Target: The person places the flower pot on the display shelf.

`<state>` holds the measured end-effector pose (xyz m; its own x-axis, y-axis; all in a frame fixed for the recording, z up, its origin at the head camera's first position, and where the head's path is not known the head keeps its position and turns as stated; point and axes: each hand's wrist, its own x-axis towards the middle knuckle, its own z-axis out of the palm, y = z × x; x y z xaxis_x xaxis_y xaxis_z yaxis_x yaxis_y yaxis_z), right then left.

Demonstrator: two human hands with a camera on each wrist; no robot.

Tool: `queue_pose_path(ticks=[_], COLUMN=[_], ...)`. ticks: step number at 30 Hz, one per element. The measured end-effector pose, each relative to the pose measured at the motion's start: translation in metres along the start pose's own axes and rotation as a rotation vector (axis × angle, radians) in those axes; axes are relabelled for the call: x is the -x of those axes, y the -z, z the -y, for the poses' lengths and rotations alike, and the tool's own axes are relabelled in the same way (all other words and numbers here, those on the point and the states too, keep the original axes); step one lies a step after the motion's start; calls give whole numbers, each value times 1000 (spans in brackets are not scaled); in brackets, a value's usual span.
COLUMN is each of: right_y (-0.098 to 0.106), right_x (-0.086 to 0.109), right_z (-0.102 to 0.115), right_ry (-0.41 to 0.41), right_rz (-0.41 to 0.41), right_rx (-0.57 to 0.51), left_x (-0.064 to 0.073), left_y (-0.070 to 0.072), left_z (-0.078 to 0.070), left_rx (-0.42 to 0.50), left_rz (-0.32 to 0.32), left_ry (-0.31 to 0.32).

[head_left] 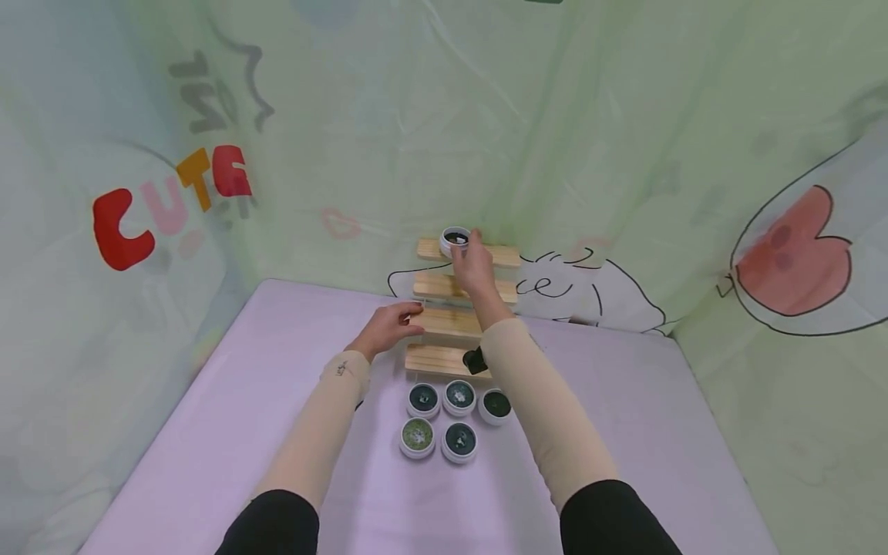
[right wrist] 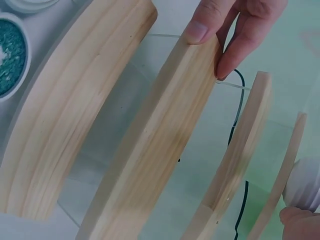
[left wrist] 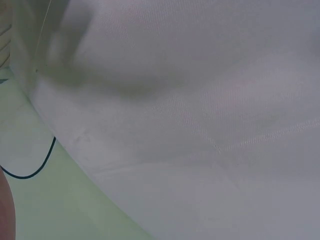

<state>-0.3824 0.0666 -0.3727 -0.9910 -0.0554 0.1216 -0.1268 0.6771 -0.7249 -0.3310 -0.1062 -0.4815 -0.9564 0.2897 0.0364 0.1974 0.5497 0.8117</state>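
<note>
A small stepped rack has several pale wooden shelves (head_left: 444,358) on clear supports. My right hand (head_left: 475,270) holds a round white jar (head_left: 445,248) with dark contents at the left part of the top shelf (head_left: 505,256). In the right wrist view, the jar (right wrist: 303,182) shows partly, with a fingertip against it. With thumb and fingers, my left hand (head_left: 385,327) pinches the left end of the second shelf from the bottom (right wrist: 165,135). The left wrist view shows mostly cloth, with only a sliver of skin at its edge.
Several white jars with green or dark contents, among them a lighter green one (head_left: 418,435), stand in front of the rack on the pale purple tabletop (head_left: 305,370). A printed curtain (head_left: 388,139) hangs close behind the rack and along both sides.
</note>
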Motion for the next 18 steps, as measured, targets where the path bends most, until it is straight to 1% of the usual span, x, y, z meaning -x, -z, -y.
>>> queue_pose_path(ticks=[4, 8, 11, 14, 18], right_y=[7, 14, 20, 25, 30], right_x=[9, 21, 29, 39, 53], right_z=[-3, -11, -20, -30, -45], right_ry=[30, 20, 10, 23, 22], right_rz=[14, 27, 11, -25, -61], right_rx=[3, -32, -66, -104, -128], left_x=[0, 1, 0, 0, 1], left_y=[-1, -1, -1, -1, -1], left_z=[1, 0, 0, 1, 2], left_rx=[-9, -2, -2, -12, -6], left_rz=[-6, -4, -7, -14, -17], left_ry=[-14, -21, -33, -47, -37])
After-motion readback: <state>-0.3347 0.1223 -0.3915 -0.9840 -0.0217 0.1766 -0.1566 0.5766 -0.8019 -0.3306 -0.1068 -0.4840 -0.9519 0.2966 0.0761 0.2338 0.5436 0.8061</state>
